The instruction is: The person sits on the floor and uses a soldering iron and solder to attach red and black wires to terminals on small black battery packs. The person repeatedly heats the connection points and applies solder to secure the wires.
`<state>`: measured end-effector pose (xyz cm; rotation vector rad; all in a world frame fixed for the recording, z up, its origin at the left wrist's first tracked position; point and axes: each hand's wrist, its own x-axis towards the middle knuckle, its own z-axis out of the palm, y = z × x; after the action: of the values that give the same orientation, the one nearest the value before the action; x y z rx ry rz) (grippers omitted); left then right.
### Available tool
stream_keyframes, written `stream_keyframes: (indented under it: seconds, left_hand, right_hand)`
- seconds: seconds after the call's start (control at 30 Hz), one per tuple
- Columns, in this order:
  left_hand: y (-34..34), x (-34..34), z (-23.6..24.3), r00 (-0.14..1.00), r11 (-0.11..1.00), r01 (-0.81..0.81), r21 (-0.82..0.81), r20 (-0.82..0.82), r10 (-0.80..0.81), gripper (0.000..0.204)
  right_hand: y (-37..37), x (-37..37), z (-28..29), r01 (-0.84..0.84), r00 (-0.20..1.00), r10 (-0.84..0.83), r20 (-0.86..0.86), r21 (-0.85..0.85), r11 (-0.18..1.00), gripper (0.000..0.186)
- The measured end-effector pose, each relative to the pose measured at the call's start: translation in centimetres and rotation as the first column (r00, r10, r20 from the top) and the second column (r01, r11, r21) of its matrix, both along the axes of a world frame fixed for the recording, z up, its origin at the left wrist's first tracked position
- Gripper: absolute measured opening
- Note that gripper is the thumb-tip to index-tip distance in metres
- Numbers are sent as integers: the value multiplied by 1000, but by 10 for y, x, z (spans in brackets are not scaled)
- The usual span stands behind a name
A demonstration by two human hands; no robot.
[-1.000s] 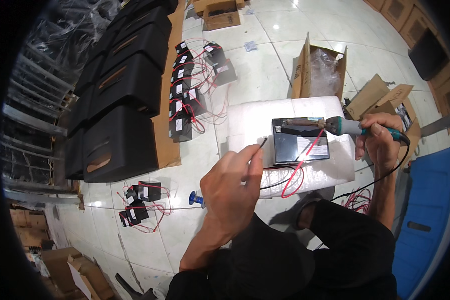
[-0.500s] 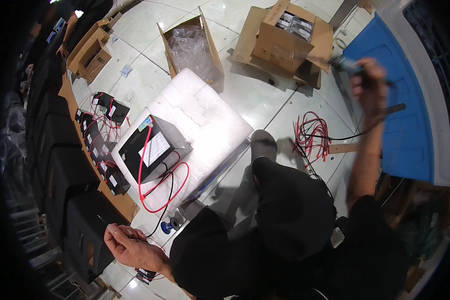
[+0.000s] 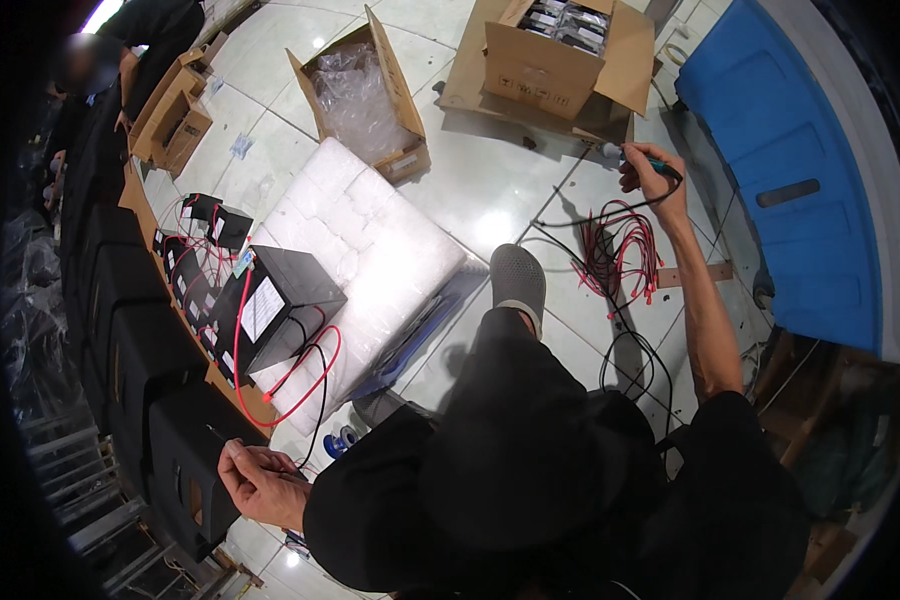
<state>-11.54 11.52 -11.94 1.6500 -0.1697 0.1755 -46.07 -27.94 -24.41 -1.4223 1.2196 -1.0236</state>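
My right hand (image 3: 658,182), raised at the right, is closed around a soldering iron (image 3: 662,168) with a teal handle. Its thin tip points left, and a black cord trails from it. At the lower left, my left hand (image 3: 260,484) pinches the end of a black wire (image 3: 321,418), whose thin bare-looking tip sticks out past the fingers. That wire runs up to a large black battery (image 3: 315,283) with a white label. A red wire (image 3: 238,345) loops from the battery too. The battery stands on a white foam block (image 3: 395,225).
A blue spool (image 3: 340,441) lies beside the foam block. Several small wired batteries (image 3: 192,285) line the left. Red-and-black leads (image 3: 620,255) lie on the floor below my right hand. Open cartons (image 3: 545,75) stand at the back, with a blue panel (image 3: 770,180) at right.
My right hand has moved left with the soldering iron, away from the blue panel. The left hand keeps its pinch on the wire. The whole view has shifted slightly.
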Motion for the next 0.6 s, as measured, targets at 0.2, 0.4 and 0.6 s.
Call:
stream_keyframes:
  seconds: [0.2,0.4,0.6]
  left_hand:
    - [5,4,-2,999,998,29,51,-17,-28,20]
    - [6,7,-5,997,998,28,60,-72,-23,20]
    - [2,13,-9,997,996,41,73,-67,-36,21]
  right_hand:
    - [4,3,-16,-35,995,44,87,-105,994,26]
    - [7,-13,-73,233,971,-237,23,110,966,23]
    - [11,-54,-78,246,784,-520,-341,-598,763,24]
